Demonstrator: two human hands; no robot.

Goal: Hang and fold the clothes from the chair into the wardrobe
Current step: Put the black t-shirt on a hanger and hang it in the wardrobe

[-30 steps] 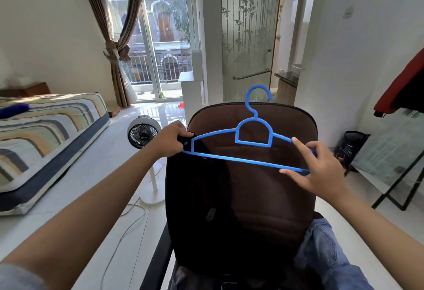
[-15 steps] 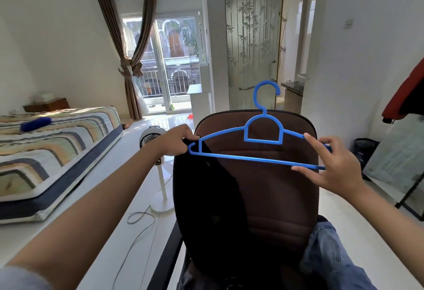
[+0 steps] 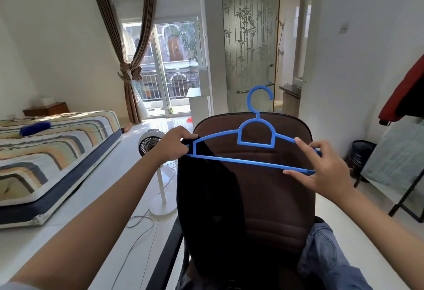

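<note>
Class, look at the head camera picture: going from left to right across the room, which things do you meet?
Bed → curtain → fan → left hand → blue hanger → right hand → mirror.

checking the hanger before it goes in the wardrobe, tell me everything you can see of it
The hanger is bright blue, looks like moulded plastic, with an open round hook on top, a small arched frame under the neck, two sloping shoulders and a straight bottom bar. It is held upright, slightly tilted, in front of the brown chair back. The left hand grips its left end together with a black garment hanging there; the right hand pinches its right end.
</note>
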